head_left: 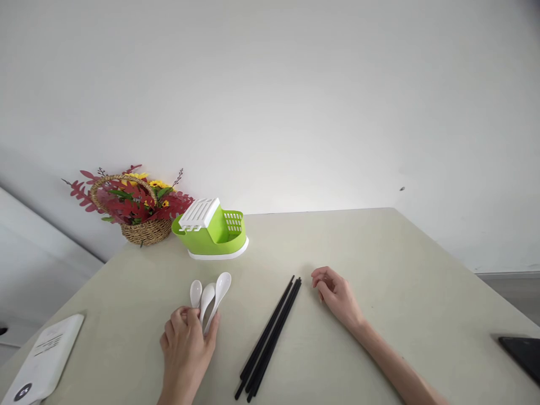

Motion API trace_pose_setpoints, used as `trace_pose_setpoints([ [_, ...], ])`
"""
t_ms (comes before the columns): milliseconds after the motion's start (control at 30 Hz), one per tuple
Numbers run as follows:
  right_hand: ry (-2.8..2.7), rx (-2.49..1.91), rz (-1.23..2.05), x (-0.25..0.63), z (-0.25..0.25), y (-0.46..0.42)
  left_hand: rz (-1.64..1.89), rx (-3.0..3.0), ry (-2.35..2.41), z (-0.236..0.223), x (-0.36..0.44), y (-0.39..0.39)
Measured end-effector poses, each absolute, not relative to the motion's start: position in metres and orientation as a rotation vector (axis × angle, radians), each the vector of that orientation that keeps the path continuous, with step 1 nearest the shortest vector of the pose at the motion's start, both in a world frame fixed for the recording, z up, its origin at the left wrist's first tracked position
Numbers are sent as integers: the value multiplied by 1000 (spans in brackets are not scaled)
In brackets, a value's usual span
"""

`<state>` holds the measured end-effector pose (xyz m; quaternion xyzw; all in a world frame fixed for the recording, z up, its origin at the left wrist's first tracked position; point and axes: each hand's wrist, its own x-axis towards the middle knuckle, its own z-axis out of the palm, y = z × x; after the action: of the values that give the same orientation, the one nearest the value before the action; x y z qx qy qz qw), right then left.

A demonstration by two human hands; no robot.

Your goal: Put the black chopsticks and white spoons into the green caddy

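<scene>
My left hand (189,343) is closed around the handles of white spoons at the lower left. Three bowls stick out past the fingers: a small spoon (196,292) on the left, a middle spoon (207,296), and a longer spoon (223,286) on the right. To the right of them, several black chopsticks (272,343) lie slantwise on the table. My right hand (333,289) rests on the table beside the chopsticks' far tips. Its fingers are loosely curled, with the thumb apart and nothing held.
Beyond the spoons stands a green utensil holder (200,242) with a white slotted top (199,214). Behind it on the left is a wicker basket (145,232) of artificial flowers. A white device (48,357) lies at the left edge, a black phone-like object (523,354) at the right.
</scene>
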<state>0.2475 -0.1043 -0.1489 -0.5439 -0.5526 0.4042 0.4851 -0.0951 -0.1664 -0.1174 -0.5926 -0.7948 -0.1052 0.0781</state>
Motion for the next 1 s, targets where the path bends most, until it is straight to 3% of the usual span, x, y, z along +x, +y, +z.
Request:
trace_pose_setpoints([
  [1000,-1374,-1323,976,247,-148,-104,-31,-1879,-2145,-107,-101,-166],
])
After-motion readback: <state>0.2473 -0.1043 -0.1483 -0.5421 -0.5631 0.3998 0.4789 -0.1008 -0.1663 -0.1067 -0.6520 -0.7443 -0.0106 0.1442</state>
